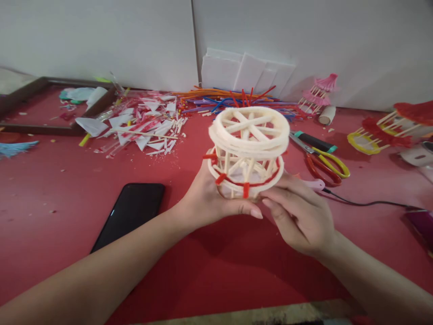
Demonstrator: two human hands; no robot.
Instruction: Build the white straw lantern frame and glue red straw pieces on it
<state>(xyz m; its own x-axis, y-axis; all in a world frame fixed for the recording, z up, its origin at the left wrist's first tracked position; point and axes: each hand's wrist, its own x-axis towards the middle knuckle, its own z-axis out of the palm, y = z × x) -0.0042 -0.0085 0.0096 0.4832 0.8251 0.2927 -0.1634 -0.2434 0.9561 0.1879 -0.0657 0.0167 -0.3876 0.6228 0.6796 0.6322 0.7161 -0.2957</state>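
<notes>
A round, tiered craft model of cream fuzzy pipe-cleaner rings and pale sticks stands raised in front of me. Its top ring has spokes crossing like a wheel. Short red pipe-cleaner pieces are bent over the lower ring, and a red strand runs along it. My left hand wraps the model's base from the left, thumb across the front. At the lower right, my right hand has its fingers bent and pressed against the base. The base's underside and some fingertips are hidden.
A black phone lies left. Behind are paper and stick scraps, coloured pipe cleaners and white cards. Scissors, a corded pink tool and red-and-yellow models sit right. A dark frame lies far left.
</notes>
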